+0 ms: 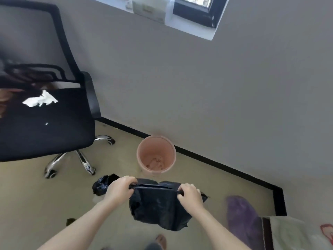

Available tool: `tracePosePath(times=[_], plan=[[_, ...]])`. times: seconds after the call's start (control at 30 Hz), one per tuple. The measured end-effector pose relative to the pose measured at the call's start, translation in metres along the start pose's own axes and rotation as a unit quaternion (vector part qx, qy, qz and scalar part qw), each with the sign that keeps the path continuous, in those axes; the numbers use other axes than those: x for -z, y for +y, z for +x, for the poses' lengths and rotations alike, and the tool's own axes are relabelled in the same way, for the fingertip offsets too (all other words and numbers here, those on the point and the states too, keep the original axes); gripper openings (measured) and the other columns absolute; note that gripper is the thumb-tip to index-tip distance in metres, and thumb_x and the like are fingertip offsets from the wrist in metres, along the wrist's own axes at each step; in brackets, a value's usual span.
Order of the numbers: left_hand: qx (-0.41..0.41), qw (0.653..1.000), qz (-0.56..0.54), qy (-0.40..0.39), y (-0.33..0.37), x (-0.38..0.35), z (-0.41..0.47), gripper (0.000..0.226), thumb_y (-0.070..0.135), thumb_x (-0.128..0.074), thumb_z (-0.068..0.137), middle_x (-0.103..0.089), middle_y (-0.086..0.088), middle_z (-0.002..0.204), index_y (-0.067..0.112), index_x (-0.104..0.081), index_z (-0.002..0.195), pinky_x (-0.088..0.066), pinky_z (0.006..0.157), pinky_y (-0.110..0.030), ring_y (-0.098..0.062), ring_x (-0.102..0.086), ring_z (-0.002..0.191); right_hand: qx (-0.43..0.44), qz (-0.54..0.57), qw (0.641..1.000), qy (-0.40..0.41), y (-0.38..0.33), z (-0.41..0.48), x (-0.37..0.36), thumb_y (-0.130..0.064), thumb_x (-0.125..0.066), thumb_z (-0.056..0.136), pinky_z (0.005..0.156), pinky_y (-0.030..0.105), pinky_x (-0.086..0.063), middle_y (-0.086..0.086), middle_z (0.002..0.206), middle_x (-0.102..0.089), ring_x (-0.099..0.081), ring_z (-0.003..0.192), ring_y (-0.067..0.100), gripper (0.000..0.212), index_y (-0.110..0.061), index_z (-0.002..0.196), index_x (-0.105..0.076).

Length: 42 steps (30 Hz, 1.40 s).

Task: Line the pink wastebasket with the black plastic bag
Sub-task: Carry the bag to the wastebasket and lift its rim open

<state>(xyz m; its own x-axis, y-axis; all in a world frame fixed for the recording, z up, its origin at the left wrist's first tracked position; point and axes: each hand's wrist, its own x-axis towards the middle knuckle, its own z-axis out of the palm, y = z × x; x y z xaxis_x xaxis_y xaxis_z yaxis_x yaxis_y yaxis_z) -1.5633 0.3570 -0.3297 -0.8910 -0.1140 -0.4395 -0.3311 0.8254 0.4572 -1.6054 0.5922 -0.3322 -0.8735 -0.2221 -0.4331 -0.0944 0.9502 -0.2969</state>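
Note:
The pink wastebasket (156, 154) stands upright on the floor against the grey wall, with a few scraps at its bottom and no liner in it. A black plastic bag (158, 206) hangs in front of it, nearer to me, stretched by its top edge between my hands. My left hand (121, 189) grips the bag's left end and my right hand (189, 194) grips its right end. Both fists are closed on the plastic. The bag's mouth looks closed, a flat line between the hands.
A second crumpled black bag (102, 184) lies on the floor left of my left hand. A black office chair (45, 127) with a white tissue (40, 101) on its seat stands at the left. A purple object (243, 219) lies at the lower right.

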Motion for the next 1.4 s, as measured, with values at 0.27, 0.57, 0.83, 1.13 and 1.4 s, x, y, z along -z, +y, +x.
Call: tracePosePath(times=[0.27, 0.57, 0.83, 1.13, 1.4], plan=[[0.028, 0.999, -0.008, -0.028, -0.041, -0.062, 0.076, 0.038, 0.006, -0.049, 0.083, -0.062, 0.001, 0.117, 0.022, -0.058, 0.117, -0.044, 0.091, -0.030, -0.019, -0.055, 0.113, -0.049, 0.019, 0.997, -0.048, 0.023, 0.074, -0.077, -0.019, -0.048, 0.089, 0.093, 0.032, -0.033, -0.001, 0.117, -0.060, -0.047, 0.114, 0.020, 0.021, -0.017, 0.108, -0.058], [-0.038, 0.998, 0.050, -0.025, -0.147, -0.221, 0.197, 0.030, 0.011, -0.050, 0.086, -0.064, -0.005, 0.115, 0.016, -0.061, 0.113, -0.044, 0.090, -0.033, -0.024, -0.057, 0.110, -0.039, -0.001, 0.999, -0.028, 0.079, 0.203, -0.249, -0.016, -0.048, 0.088, 0.092, 0.033, -0.034, 0.001, 0.114, -0.063, -0.050, 0.111, 0.022, 0.022, -0.014, 0.107, -0.060], [-0.142, 0.979, 0.144, 0.028, -0.211, -0.338, 0.300, 0.023, 0.007, -0.074, 0.065, -0.071, -0.008, 0.078, 0.014, -0.070, 0.086, -0.053, 0.059, -0.034, -0.030, -0.068, 0.075, 0.058, -0.091, 0.989, 0.106, 0.130, 0.298, -0.377, -0.013, -0.075, 0.069, 0.069, 0.042, -0.051, 0.016, 0.082, -0.067, -0.062, 0.082, 0.038, 0.018, -0.006, 0.083, -0.068], [-0.054, 0.995, -0.004, 0.082, -0.179, -0.326, 0.308, 0.041, 0.024, -0.043, 0.092, -0.049, -0.009, 0.135, 0.013, -0.044, 0.131, -0.038, 0.098, -0.036, -0.027, -0.042, 0.124, 0.090, -0.018, 0.965, 0.245, 0.127, 0.304, -0.360, -0.021, -0.051, 0.071, 0.087, 0.049, -0.049, 0.021, 0.111, -0.062, -0.056, 0.106, 0.037, 0.045, -0.003, 0.112, -0.056], [-0.056, 0.979, -0.066, 0.186, -0.141, -0.301, 0.309, 0.055, 0.028, -0.045, 0.092, -0.031, -0.014, 0.148, 0.005, -0.029, 0.139, -0.031, 0.109, -0.037, -0.028, -0.029, 0.135, 0.195, -0.139, 0.959, 0.154, 0.090, 0.321, -0.313, -0.031, -0.068, 0.078, 0.105, 0.044, -0.031, 0.010, 0.129, -0.055, -0.047, 0.122, 0.028, 0.061, -0.014, 0.132, -0.046]])
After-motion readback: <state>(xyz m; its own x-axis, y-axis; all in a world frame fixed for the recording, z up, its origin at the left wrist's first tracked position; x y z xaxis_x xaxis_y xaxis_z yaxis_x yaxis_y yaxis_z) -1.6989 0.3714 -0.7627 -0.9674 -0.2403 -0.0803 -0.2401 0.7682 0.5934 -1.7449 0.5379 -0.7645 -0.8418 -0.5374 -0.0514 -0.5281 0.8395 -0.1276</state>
